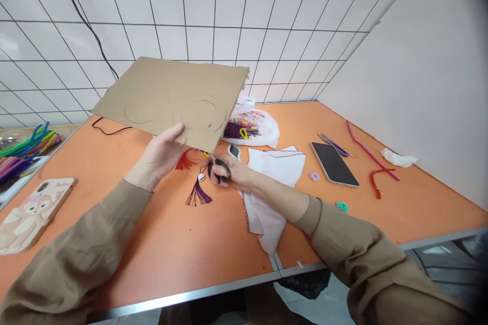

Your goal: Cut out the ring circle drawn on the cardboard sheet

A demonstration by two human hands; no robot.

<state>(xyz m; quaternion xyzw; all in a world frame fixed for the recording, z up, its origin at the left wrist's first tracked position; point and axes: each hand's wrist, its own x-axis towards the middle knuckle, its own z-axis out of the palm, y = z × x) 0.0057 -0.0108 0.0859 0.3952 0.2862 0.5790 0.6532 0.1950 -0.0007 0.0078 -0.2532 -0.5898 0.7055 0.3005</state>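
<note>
The left hand (164, 155) pinches the cardboard (163, 89) at centre-left, seemingly keeping its edge clear of the desk (163, 254). Mid-frame, the right hand (237, 173) grips scissors (228, 172) by its lower corner.

From head height we look forward and down, over the orange table (163, 259) just below us, left hand (163, 155) and right hand (235, 172) near, tiled wall (263, 43) farther off.

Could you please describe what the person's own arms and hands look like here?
The left sleeve and right sleeve are olive-brown, loose and creased, with no visible markings; the right one leaves more forearm bare. The left hand and right hand are ungloved.
</note>
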